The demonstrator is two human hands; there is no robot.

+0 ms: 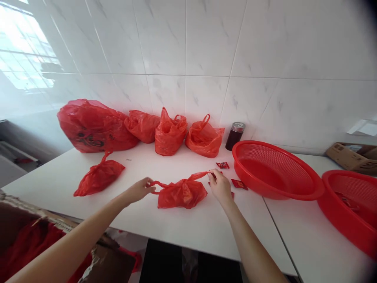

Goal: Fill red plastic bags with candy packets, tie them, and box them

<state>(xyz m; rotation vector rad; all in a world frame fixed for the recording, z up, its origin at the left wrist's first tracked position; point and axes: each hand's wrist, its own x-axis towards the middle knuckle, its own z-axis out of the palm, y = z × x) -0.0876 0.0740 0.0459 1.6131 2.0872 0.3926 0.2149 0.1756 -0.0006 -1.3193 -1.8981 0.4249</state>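
Observation:
A small red plastic bag (183, 195) lies on the white table in front of me, its handles drawn out to both sides. My left hand (140, 190) is closed on the looped handle at the left. With a pinch of thumb and fingers, my right hand (218, 184) holds the other handle, stretched up to the right. Something orange shows faintly through the thin plastic. Left of my hands rests another red bag (100, 177), its top gathered and knotted. Close by my right hand are small red packets (239, 184), some partly hidden by the hand.
Several red bags (170, 135) stand along the tiled wall, with a large one (94, 127) at the left. A dark canister (235, 136) stands beside red plastic baskets (277, 146) on the right. An open cardboard box (110, 259) with red material sits below the table's front edge.

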